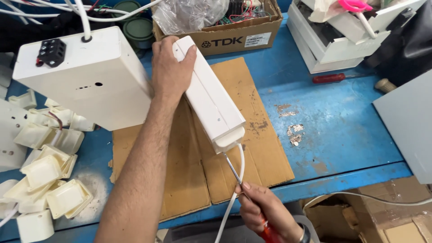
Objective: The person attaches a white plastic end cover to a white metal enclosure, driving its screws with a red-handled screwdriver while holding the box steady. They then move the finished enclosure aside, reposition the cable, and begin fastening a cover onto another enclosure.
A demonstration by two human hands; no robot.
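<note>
My left hand (168,69) grips the far end of a long white plastic box (211,96), which lies tilted on its edge over a sheet of cardboard (245,130). A white cable (234,189) leaves the box's near end. My right hand (265,209) holds a red-handled screwdriver (234,173); its metal shaft points up into the near end cap of the box, beside the cable.
A bigger white box (85,76) with a black terminal block stands at the left. Several cream plastic brackets (49,171) are heaped at lower left. A cardboard carton (234,33) of wires sits behind. Another red screwdriver (330,78) lies on the blue bench (342,126).
</note>
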